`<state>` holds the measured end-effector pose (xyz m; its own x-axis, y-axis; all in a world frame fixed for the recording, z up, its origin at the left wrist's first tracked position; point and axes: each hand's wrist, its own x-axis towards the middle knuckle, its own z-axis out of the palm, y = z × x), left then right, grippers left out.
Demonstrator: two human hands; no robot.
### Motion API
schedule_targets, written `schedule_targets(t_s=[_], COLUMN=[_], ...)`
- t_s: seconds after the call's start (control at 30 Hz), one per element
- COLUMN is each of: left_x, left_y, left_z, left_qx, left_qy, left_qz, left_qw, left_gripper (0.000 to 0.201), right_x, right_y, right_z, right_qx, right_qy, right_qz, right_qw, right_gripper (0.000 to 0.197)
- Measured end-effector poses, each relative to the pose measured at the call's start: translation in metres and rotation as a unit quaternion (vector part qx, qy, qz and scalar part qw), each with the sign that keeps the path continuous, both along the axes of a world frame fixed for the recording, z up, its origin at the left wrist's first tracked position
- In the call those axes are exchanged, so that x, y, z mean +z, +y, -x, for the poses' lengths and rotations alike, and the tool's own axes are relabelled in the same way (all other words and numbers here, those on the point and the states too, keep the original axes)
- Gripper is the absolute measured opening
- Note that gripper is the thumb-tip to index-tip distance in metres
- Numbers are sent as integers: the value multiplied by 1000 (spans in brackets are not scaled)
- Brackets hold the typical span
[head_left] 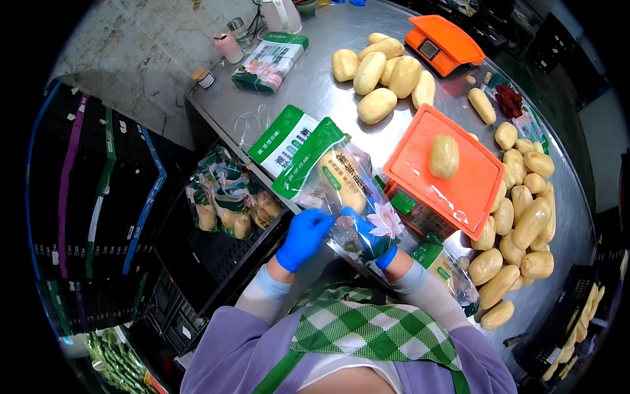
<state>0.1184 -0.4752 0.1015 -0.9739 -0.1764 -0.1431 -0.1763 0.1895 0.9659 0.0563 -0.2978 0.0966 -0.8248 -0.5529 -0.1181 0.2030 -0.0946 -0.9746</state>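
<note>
A transparent plastic bag [377, 190] with a green end and a printed pink flower lies in front of me, a peeled lotus root section [342, 187] inside it. My left hand [305, 238], in a blue glove, is closed at the bag's near left edge. My right hand [373, 240], also gloved in blue, grips the bag's near end; the film covers part of its fingers. Just right of the bag stands an orange-topped scale [420, 141] with one lotus root section [444, 157] on its pan. Flat packaging bags [285, 141] lie beyond the held bag.
Several loose lotus roots [515, 217] are heaped along the table's right side, more [380, 75] at the back. A second orange scale [446, 43] stands behind. A filled bag [443, 269] lies near my right forearm. To my left, a black crate [226, 256] holds packed bags [226, 197].
</note>
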Motion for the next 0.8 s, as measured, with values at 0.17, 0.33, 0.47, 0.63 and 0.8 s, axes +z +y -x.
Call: schedule_targets(t_s=[0.17, 0.33, 0.47, 0.63, 0.8], left_x=[13, 8, 6, -28, -11], left_y=[-8, -1, 3, -3, 4], left_z=[2, 8, 6, 18, 18], left_qx=[-25, -4, 78, 134, 167], left_qy=[-59, 52, -62, -29, -41], left_qz=[36, 37, -245, -470, -454], left_qw=[997, 998, 965, 872, 874], left_gripper=[18, 17, 13, 15, 10], right_x=[-16, -33, -41, -108, -16], right_y=[8, 2, -8, 3, 67], right_z=[5, 2, 11, 35, 19], right_qx=[143, 70, 69, -49, 157], right_qy=[-385, -301, -37, -360, 200], right_qz=[544, 326, 146, 366, -273], right_qw=[731, 894, 986, 857, 928], right_gripper=[42, 47, 43, 41, 32])
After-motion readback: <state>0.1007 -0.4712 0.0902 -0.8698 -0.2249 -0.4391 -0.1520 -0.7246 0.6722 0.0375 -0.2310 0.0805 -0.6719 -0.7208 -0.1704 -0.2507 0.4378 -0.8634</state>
